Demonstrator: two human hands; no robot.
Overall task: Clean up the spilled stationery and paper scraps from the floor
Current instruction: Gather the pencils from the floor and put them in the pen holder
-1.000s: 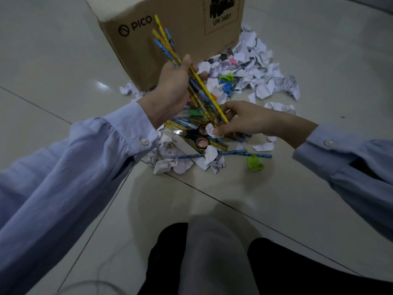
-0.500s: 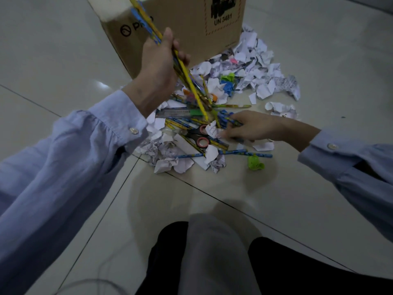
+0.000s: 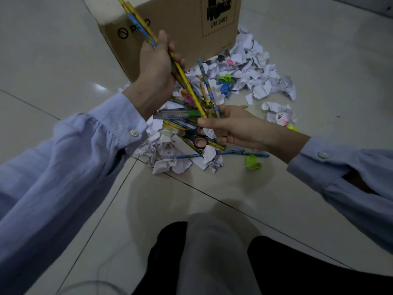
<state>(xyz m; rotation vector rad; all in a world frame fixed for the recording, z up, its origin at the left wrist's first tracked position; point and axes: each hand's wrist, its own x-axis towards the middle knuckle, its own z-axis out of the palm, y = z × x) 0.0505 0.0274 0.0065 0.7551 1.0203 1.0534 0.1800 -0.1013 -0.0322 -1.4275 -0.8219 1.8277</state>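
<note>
At upper centre, the left hand (image 3: 156,67) curls round a bundle of pencils (image 3: 187,86) before the cardboard box (image 3: 182,24). Mid-frame, the right hand (image 3: 238,128) pinches a blue pencil (image 3: 207,86), perhaps another too, above the paper scraps (image 3: 259,67) and scissors (image 3: 196,139).

The left sleeve (image 3: 63,167) and right sleeve (image 3: 350,177) are pale blue, loose, and gathered into cuffs (image 3: 119,118), each with one small shiny button (image 3: 133,133). Black trousers (image 3: 297,271).
</note>
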